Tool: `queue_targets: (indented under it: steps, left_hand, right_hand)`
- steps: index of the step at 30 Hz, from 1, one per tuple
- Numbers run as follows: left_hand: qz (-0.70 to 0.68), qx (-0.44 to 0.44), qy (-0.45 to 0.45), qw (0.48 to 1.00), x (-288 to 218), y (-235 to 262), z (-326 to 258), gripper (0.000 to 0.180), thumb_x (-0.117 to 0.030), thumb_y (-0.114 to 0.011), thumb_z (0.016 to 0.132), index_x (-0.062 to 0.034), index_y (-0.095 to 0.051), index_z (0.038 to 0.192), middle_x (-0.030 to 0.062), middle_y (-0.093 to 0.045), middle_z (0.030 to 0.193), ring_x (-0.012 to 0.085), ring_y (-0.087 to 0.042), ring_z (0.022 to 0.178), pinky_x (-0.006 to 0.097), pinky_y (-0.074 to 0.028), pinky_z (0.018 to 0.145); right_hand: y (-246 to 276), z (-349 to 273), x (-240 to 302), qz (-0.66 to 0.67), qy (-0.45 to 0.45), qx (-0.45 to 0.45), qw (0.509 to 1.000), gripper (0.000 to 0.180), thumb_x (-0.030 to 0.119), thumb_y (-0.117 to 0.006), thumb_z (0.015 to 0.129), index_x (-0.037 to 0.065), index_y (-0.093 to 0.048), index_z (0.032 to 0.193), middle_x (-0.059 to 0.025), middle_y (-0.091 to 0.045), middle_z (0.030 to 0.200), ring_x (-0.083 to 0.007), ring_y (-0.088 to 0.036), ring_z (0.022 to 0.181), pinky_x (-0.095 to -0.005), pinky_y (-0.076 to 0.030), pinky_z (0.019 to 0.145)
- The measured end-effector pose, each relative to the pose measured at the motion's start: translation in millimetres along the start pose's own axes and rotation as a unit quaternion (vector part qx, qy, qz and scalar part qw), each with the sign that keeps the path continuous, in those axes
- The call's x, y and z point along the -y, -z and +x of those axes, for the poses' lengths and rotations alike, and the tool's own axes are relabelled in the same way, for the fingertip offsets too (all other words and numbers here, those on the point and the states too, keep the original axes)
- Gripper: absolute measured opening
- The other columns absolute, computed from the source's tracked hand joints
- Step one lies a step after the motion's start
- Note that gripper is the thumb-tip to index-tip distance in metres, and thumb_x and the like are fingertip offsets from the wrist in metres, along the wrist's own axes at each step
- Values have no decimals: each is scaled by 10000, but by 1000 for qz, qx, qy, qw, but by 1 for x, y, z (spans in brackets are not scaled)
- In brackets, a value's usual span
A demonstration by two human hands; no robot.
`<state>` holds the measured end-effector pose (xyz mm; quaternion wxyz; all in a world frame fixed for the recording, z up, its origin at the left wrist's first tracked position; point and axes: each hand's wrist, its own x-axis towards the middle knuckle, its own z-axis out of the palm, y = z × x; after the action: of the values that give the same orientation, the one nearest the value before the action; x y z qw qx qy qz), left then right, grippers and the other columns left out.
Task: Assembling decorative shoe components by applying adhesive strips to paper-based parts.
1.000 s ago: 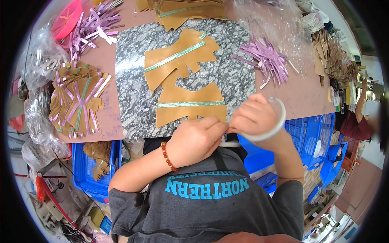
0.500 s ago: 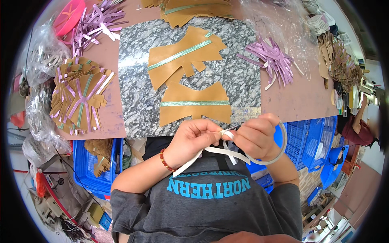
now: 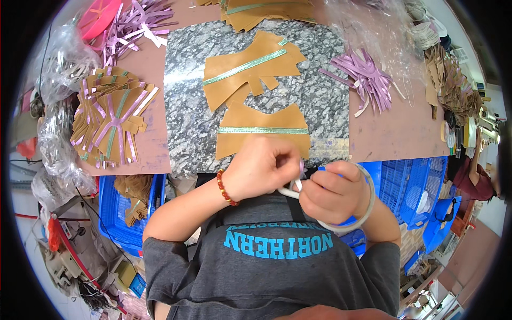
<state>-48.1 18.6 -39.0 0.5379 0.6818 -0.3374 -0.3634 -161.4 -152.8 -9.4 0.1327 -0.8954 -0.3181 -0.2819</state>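
Observation:
My left hand (image 3: pixel 266 166), with a red bead bracelet (image 3: pixel 223 188) on its wrist, is raised at the near edge of the stone slab, its fingers pinched together. My right hand (image 3: pixel 335 193) is curled close beside it. Between them runs a narrow white strip (image 3: pixel 289 192), looped and gripped in the fingers of both; a bit of purple shows by the left fingertips. A pale bangle (image 3: pixel 365 210) circles my right wrist. Just beyond my hands lies a tan leather-like cut piece (image 3: pixel 261 118) with a green glittery band across it. A similar piece (image 3: pixel 234 66) lies farther off, overlapping another.
A speckled stone slab (image 3: pixel 186 128) covers the table's middle. Purple strips (image 3: pixel 368 80) are heaped at right, more strips (image 3: pixel 141 24) at far left. Tan pieces with purple strips (image 3: pixel 114 120) are stacked left. Blue baskets (image 3: pixel 408 186) stand below the table edge. A person (image 3: pixel 469 170) is at far right.
My left hand has turned and lifted slightly, pulling in close to the right. The white strip's long loose end, which hung below my left wrist, is now drawn in between my hands.

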Motion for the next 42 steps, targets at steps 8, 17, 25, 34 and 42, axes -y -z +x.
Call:
queue_targets:
  steps: [8,17,25,34,42]
  left_hand:
    - [-170,-232,48,957,20,35,30,147,-102,-580,987,19,-658,956,58,-682,854,111,-651,722,269,-562,637]
    - [-321,-297,-4,899,23,68,28,156,-140,-574,1006,-4,-650,993,64,-692,871,70,-611,713,205,-489,621]
    - [-325,-203,21,924,17,40,21,128,-158,-516,1033,-68,-589,977,74,-709,907,19,-505,630,172,-423,587]
    - [-458,-168,94,868,13,36,6,232,-227,-414,1066,-36,-545,1055,151,-703,1004,104,-602,684,210,-491,607]
    - [-532,-131,89,832,6,18,2,206,-220,-417,1072,-34,-505,1067,197,-682,1105,227,-707,974,304,-583,842]
  right_hand:
    - [37,-5,19,164,-80,45,982,182,77,-790,686,132,-624,735,24,-598,765,-159,-584,722,-319,-445,716]
    - [134,-115,-18,497,-257,-125,819,323,343,-698,847,114,-565,662,-20,-590,728,-200,-528,679,-377,-424,682]
    - [146,-240,-146,148,-700,211,666,133,156,-540,832,43,-608,817,-5,-581,842,-115,-534,759,-277,-421,664]
    - [127,-202,-176,-28,-658,278,699,269,109,-650,809,11,-573,1047,-75,-613,959,-166,-606,808,-351,-509,739]
    - [13,7,-23,126,-411,7,903,445,188,-859,681,45,-662,1053,-118,-672,1003,-307,-647,947,-404,-506,837]
